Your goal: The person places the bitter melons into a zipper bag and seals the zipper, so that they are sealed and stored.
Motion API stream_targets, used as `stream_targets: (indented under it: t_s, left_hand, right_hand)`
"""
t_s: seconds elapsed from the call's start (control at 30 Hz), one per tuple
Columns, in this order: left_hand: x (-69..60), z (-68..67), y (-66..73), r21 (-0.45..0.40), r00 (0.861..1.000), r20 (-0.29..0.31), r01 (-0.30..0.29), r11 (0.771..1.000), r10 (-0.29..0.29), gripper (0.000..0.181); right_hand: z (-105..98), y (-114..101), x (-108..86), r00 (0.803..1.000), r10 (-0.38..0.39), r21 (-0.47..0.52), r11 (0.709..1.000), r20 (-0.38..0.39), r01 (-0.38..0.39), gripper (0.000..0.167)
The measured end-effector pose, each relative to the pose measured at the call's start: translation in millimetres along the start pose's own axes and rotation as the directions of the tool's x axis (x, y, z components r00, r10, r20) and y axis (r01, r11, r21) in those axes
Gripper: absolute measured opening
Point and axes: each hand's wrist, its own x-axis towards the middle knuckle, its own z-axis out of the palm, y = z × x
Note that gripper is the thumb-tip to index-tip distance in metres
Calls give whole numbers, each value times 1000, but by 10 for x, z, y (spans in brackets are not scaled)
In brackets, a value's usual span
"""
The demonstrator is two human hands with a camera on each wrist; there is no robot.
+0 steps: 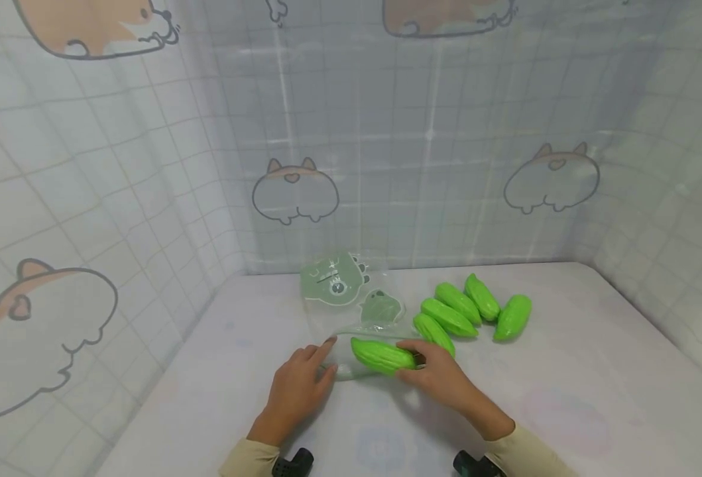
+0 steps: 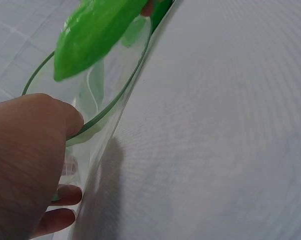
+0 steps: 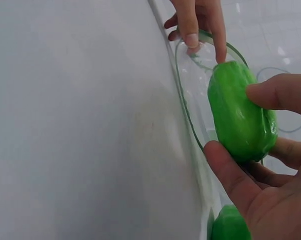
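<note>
My right hand (image 1: 434, 374) grips a bright green bitter melon (image 1: 383, 356) by one end, thumb and fingers round it. The melon's free tip points left, over the mouth of a clear plastic bag (image 1: 335, 326) with a green rim and green cartoon prints. At the bag's left side my left hand (image 1: 299, 386) pinches the rim; the left wrist view shows its thumb (image 2: 73, 120) against the green edge. The mouth stands apart as a loop in both wrist views. Seen from the right wrist, the melon (image 3: 240, 110) hangs above that opening.
Several more green bitter melons (image 1: 449, 318) lie to the right of the bag on the white tabletop (image 1: 237, 324). The closest touches or nearly touches the bag's right side. A curtain (image 1: 386, 165) with grid lines and cartoon dogs stands behind the table and on both sides.
</note>
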Motion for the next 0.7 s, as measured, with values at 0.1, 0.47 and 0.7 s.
stream_targets:
  t_s: [0.1,0.47,0.7]
  left_hand:
    - [5,2,2,-5,1000,22,14,1000,-14,50]
    - [16,23,1,5,1000,24,16,1000,-17,51]
    - [7,28,1,11,1000,10,3,1000,-3,51]
  right_hand:
    - [46,2,43,1000,-13,-39,999,-14,12,55]
    - [168,-44,140,999,-30,-16,999,-30,30,46]
    - [211,-81,169,999,-30,-41,999,-23,29,46]
